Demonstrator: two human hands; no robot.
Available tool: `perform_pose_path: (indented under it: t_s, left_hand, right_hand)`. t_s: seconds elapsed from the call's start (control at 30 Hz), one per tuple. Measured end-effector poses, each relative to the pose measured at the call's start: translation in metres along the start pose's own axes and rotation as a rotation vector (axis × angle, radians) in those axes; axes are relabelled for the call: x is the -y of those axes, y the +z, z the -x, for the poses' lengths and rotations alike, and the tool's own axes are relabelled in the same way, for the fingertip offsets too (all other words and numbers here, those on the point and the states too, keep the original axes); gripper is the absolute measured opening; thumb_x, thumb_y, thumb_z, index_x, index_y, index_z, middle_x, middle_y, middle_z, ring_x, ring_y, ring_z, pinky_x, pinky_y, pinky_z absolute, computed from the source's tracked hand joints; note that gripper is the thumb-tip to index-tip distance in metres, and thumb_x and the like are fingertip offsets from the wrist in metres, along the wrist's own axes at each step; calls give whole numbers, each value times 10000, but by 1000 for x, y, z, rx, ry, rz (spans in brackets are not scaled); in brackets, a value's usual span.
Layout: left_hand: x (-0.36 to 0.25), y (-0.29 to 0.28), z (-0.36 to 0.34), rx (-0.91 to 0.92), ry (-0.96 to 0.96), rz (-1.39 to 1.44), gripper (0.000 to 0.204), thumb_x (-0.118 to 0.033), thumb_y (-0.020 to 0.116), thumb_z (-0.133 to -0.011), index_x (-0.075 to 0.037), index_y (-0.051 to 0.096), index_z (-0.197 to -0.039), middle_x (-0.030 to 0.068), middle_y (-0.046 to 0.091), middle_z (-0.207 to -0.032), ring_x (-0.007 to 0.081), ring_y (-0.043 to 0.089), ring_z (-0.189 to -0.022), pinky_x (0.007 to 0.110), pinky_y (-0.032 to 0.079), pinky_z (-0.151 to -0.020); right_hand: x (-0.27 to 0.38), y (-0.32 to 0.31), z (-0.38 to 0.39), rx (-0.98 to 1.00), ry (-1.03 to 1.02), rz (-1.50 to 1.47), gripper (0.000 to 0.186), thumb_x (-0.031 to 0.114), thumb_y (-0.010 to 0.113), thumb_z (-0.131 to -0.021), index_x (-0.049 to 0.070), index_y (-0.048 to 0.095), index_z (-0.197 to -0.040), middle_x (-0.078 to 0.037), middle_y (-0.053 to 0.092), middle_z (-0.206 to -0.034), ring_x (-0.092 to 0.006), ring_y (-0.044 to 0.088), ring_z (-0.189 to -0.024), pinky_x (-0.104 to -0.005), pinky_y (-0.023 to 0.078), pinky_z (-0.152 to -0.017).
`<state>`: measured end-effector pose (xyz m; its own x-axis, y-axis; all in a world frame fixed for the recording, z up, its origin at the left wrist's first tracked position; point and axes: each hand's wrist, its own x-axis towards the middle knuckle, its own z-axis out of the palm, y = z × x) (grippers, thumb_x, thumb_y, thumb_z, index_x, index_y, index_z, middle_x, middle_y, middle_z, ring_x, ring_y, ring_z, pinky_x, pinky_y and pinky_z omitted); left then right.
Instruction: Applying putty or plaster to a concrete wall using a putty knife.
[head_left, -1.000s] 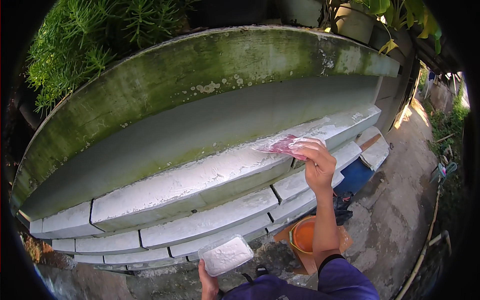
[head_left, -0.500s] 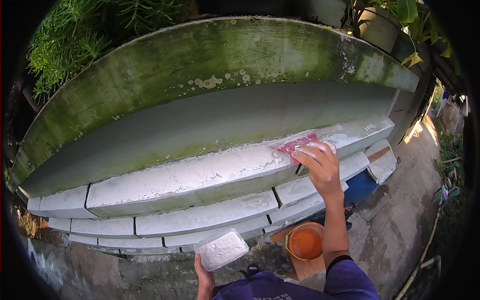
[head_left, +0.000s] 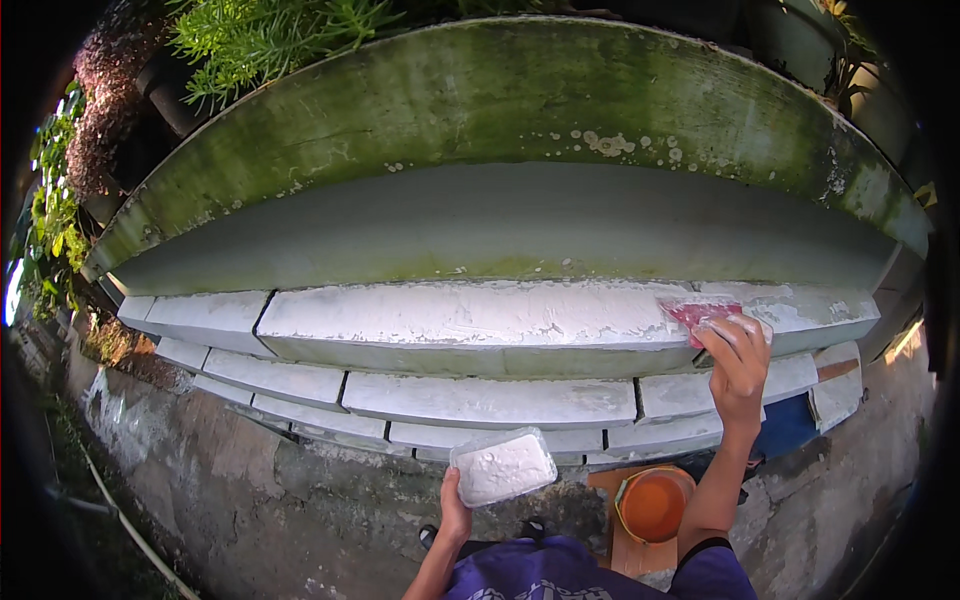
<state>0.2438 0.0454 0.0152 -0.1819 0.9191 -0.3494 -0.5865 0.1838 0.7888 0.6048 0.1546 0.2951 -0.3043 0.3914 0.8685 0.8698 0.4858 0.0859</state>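
My right hand (head_left: 737,362) grips a red putty scraper (head_left: 697,313) whose blade lies against the top of the upper white ledge (head_left: 480,310). White paste is smeared on its fingers. A rough coat of the same paste covers the ledge to the left of the scraper; to the right the surface looks patchy and greyer. Lower and nearer to me, my left hand (head_left: 455,510) holds a clear plastic tub (head_left: 505,466) by its left side. White paste fills much of it.
Stepped white blocks (head_left: 490,400) run below the ledge. An orange bucket (head_left: 655,505) stands on a brown board (head_left: 630,562) near my right arm. Above, a mossy green concrete edge (head_left: 480,95) overhangs a grey wall (head_left: 520,220). Leafy plants (head_left: 275,50) grow behind it.
My view has swung to the left, so everything sits further right in the picture. The scraper stays on the ledge at about the same spot, and both hands keep their holds.
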Motion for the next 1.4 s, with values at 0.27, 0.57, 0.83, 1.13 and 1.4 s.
perform_pose_path:
  t_s: [0.27, 0.57, 0.83, 1.13, 1.4]
  left_hand:
    - [-4, -12, 7, -21, 35, -4, 555, -429, 421, -1064, -27, 469, -1444, 93, 577, -1377, 193, 546, -1266, 345, 396, -1095]
    - [-31, -44, 5, -14, 26, -43, 558, -423, 431, -1058, -20, 465, -1442, 92, 575, -1368, 193, 535, -1261, 334, 382, -1099]
    - [-52, -67, 6, 20, 27, -10, 567, -427, 449, -1055, -26, 457, -1455, 88, 569, -1376, 193, 534, -1263, 337, 389, -1093]
    - [-38, -100, 4, 36, -73, 51, 528, -414, 440, -1061, -41, 476, -1432, 88, 573, -1368, 198, 550, -1252, 351, 396, -1093]
    - [-37, -109, -1, 102, -109, -33, 509, -397, 439, -1059, -23, 502, -1398, 96, 593, -1341, 206, 550, -1255, 349, 388, -1097]
  right_hand:
    - [60, 16, -4, -189, -31, -19, 272, -9, 699, -726, 128, 768, -951, -54, 709, -986, -287, 631, -940, -440, 424, -894]
    - [117, 31, -7, -168, -177, 86, 284, 58, 666, -711, 153, 772, -957, -35, 726, -1033, -265, 615, -973, -424, 367, -926]
    - [147, 49, 3, -143, -155, 115, 327, 58, 754, -705, 218, 758, -990, -8, 722, -1074, -238, 581, -981, -413, 376, -899]
    - [160, 67, 1, -192, -105, 85, 272, 59, 672, -798, 215, 757, -1003, 7, 733, -1069, -251, 582, -971, -412, 397, -914]
    - [155, 68, -9, -218, -72, 70, 297, 62, 706, -743, 233, 755, -981, 29, 721, -1028, -213, 576, -933, -389, 373, -918]
